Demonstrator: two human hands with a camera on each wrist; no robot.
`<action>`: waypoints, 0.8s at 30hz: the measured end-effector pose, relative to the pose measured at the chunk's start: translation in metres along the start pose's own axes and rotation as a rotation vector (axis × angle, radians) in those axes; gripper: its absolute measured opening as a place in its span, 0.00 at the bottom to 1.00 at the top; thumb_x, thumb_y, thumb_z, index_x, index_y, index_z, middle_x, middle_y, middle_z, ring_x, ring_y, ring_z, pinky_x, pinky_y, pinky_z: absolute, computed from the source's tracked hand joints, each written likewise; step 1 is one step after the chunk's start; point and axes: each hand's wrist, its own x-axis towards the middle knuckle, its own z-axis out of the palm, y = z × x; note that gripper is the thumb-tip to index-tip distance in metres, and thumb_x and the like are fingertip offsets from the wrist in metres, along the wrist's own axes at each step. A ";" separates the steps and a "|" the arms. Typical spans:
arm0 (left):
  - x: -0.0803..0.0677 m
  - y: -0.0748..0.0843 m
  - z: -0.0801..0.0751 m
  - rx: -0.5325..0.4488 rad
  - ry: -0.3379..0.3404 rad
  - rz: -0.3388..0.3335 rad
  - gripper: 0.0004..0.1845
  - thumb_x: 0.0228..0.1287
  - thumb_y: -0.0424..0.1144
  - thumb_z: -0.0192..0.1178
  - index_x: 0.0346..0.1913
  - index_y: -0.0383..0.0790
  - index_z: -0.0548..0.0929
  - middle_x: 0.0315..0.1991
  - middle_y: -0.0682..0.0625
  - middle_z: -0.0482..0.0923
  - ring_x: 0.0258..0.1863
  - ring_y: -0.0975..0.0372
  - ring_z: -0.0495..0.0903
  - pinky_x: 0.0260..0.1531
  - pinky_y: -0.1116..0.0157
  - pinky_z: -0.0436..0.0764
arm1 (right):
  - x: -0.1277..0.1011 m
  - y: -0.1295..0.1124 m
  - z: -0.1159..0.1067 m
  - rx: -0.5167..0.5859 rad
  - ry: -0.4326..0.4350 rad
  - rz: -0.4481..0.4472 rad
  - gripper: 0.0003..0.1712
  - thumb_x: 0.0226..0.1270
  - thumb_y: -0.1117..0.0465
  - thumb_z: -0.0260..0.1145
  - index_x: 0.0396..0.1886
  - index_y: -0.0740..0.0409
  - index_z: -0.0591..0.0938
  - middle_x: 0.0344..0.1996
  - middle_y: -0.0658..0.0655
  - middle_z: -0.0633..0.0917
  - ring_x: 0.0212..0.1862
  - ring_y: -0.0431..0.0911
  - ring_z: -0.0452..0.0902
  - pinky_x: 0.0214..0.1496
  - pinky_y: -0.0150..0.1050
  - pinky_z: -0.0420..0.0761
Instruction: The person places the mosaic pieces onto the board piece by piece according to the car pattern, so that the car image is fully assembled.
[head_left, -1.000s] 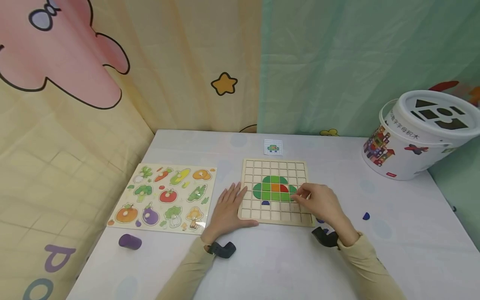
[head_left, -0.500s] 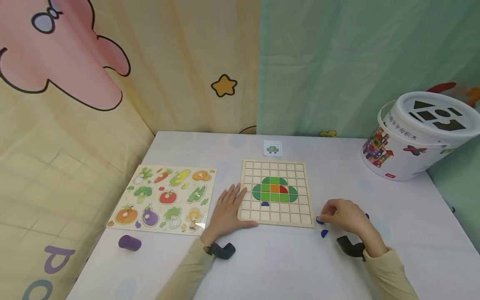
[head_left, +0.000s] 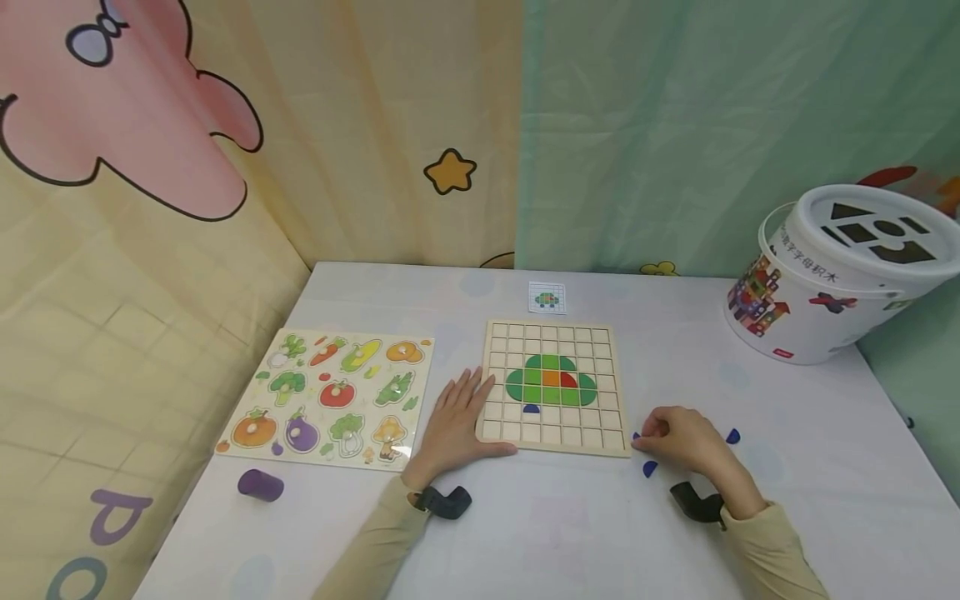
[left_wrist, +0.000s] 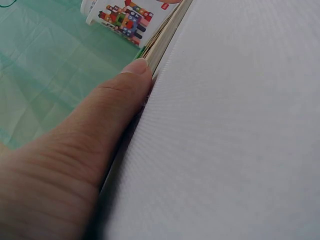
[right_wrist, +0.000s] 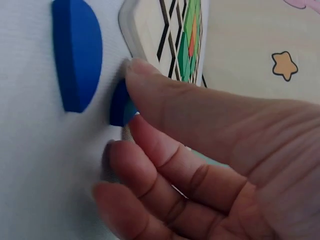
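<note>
My left hand [head_left: 453,425] lies flat with fingers spread at the left edge of a wooden grid board [head_left: 497,428], its thumb along the front edge. Right of the board, my right hand [head_left: 684,440] pinches a blue half-round tile [right_wrist: 119,104] between thumb and forefinger, low over the table; the fingers partly hide it. Two more blue half-round tiles lie near this hand, one in front [head_left: 649,469] and one to the right [head_left: 732,436]. Set in the grid are green tiles [head_left: 550,362], an orange square [head_left: 551,378], a red tile [head_left: 567,380] and one blue half-round [head_left: 531,409].
A small pattern card [head_left: 547,297] lies behind the board. On the left are a vegetable puzzle [head_left: 307,450] and a purple cylinder [head_left: 260,485]. A white lidded bucket [head_left: 817,308] stands at the back right, near the curtains.
My right hand has moved from the board's green tiles to the right, down to the loose blue half-round tiles, and pinches one. The left hand has stayed at the board.
</note>
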 end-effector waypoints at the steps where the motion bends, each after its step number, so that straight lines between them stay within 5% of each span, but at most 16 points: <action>1: 0.000 0.000 0.000 0.001 0.004 0.002 0.61 0.43 0.78 0.55 0.75 0.44 0.52 0.75 0.48 0.42 0.73 0.56 0.38 0.70 0.60 0.36 | 0.000 0.000 0.000 0.002 0.002 -0.004 0.12 0.55 0.57 0.73 0.25 0.58 0.79 0.19 0.50 0.75 0.23 0.45 0.68 0.22 0.37 0.67; 24: 0.000 -0.001 0.002 -0.003 0.036 0.019 0.61 0.43 0.78 0.56 0.74 0.43 0.54 0.75 0.46 0.44 0.73 0.54 0.41 0.70 0.58 0.39 | -0.002 -0.002 0.001 -0.004 0.023 -0.033 0.11 0.51 0.62 0.74 0.23 0.58 0.78 0.18 0.49 0.75 0.24 0.44 0.68 0.23 0.37 0.69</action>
